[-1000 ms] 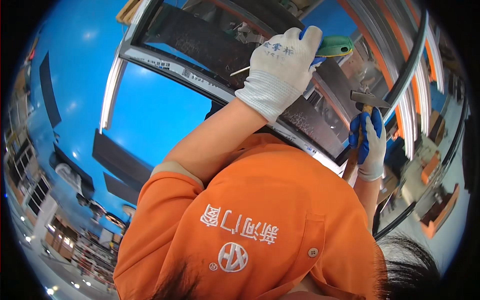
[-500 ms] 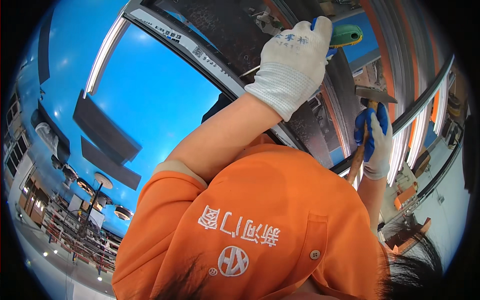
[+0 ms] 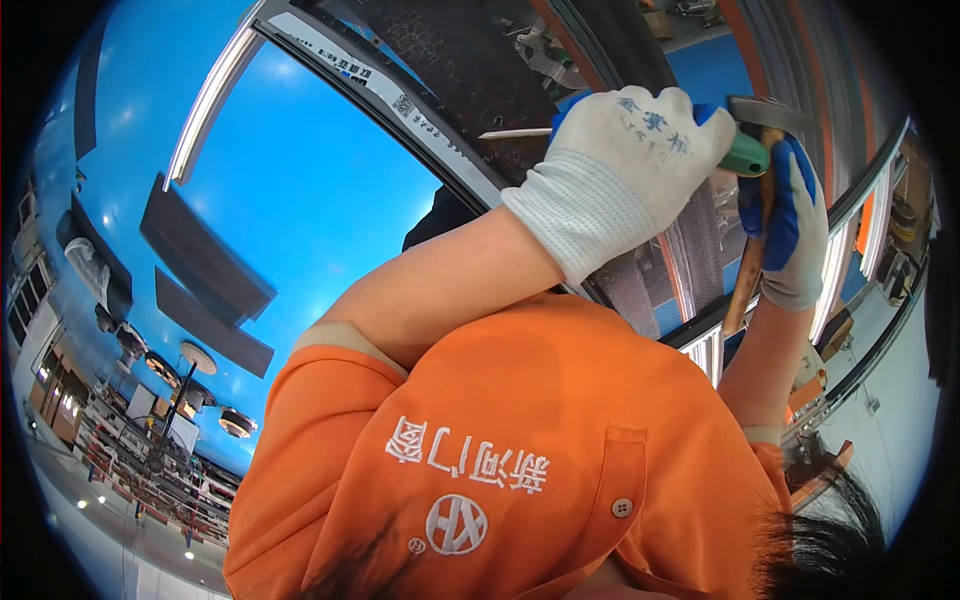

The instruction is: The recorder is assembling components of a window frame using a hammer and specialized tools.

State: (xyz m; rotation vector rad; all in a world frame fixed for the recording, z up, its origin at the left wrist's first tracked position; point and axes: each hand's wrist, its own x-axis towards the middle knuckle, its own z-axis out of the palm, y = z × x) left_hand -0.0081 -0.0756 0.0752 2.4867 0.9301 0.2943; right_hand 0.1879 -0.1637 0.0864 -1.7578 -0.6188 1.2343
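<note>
My left hand, in a white knit glove with blue palm, is closed round a green-handled screwdriver. Its thin pale shaft sticks out on the left of the fist, over a dark panel. A hammer with a wooden handle is in my right hand, gloved the same way; the fingers lie along the handle and partly hide it. The dark hammer head is up beside the butt of the green handle. Whether they touch I cannot tell.
A long frame bar with a printed film borders the dark panel. Left of it stretches a bright blue surface with dark strips. Dark and orange profiles run along the upper right. Racks stand at lower left.
My left hand has shifted right and slightly down with the screwdriver. My right hand and the hammer have moved up and right, and the green handle's butt is now close to the hammer head.
</note>
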